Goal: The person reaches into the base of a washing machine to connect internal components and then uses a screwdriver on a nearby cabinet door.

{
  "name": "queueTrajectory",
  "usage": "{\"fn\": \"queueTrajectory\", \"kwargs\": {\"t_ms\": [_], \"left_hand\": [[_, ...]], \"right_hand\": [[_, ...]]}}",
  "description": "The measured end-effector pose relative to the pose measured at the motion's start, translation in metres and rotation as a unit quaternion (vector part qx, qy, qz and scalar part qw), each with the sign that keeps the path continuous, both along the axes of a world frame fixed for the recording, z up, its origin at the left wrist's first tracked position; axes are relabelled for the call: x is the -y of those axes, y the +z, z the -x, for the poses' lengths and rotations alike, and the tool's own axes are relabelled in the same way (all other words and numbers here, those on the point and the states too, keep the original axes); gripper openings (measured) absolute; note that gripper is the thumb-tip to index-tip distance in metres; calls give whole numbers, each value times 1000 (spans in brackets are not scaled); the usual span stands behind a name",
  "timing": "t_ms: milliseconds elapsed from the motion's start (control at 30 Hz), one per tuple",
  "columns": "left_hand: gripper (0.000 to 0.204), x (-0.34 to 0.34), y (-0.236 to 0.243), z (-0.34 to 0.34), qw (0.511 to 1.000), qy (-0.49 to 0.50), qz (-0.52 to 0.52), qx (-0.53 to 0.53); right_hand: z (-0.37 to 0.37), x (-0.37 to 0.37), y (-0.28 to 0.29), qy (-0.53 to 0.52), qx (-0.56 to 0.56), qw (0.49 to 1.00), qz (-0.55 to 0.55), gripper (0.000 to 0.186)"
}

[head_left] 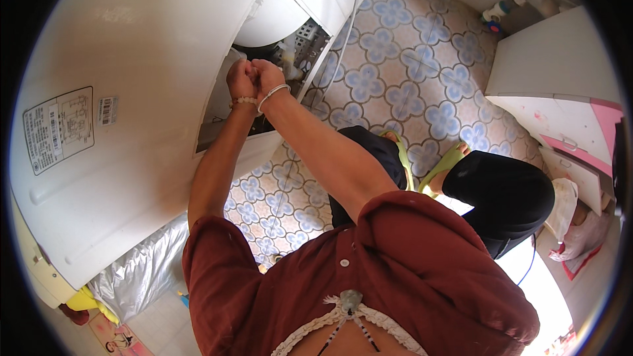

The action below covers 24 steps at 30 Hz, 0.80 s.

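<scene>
Washing machine: We are looking at what we are judging to be a washing machine (145,86), its white panel filling the left side and its access opening (222,102) standing uncovered.
Left hand: The person's left hand (241,81) is resting at the opening, pressing against its partner.
Right hand: The right hand (267,76) is crowding in alongside, touching the left over the opening.
Fingers: We are seeing them bunching together, but the tips are hiding from view, leaving us unable to tell whether they are pinching anything.
Inside the opening: A rounded white tub (273,23) is showing beyond the hands, a perforated metal part (306,31) and a pale fitting (288,56) sitting near it.
Step in hand: We are judging this to be close two-handed work at the opening; the hands are hiding exactly what they are working on.
Next move: We are reckoning that it is calling for steady wrists, a clearer sightline past the hands and knuckles clearing the metal edges.
Floor side: A narrow grey tube (351,20) is running past the panel's edge, above blue-flowered tiles (392,12).
</scene>
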<state>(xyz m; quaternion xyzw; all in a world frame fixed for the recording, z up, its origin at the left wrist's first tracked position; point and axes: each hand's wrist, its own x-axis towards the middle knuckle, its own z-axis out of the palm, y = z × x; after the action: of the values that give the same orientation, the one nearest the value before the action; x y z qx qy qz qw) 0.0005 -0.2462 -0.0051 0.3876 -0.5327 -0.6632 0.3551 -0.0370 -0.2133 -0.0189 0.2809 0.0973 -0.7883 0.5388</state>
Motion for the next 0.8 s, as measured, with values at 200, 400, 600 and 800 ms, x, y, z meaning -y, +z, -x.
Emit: {"fn": "queueTrajectory", "kwargs": {"t_ms": [200, 400, 600, 800], "left_hand": [[29, 1, -4, 3, 1000, 2, -6, 2], [28, 3, -6, -3, 1000, -7, -13, 11], [25, -6, 0, 10, 998, -30, 17, 53], [29, -16, 2, 12, 984, -2, 72, 162]], "right_hand": [[-1, 3, -17, 12, -37, 999, 38, 12], [-1, 0, -1, 11, 1, 1000, -12, 17], [5, 0, -7, 20, 16, 1000, -19, 16], [8, -6, -5, 59, 27, 996, -68, 23]]}}
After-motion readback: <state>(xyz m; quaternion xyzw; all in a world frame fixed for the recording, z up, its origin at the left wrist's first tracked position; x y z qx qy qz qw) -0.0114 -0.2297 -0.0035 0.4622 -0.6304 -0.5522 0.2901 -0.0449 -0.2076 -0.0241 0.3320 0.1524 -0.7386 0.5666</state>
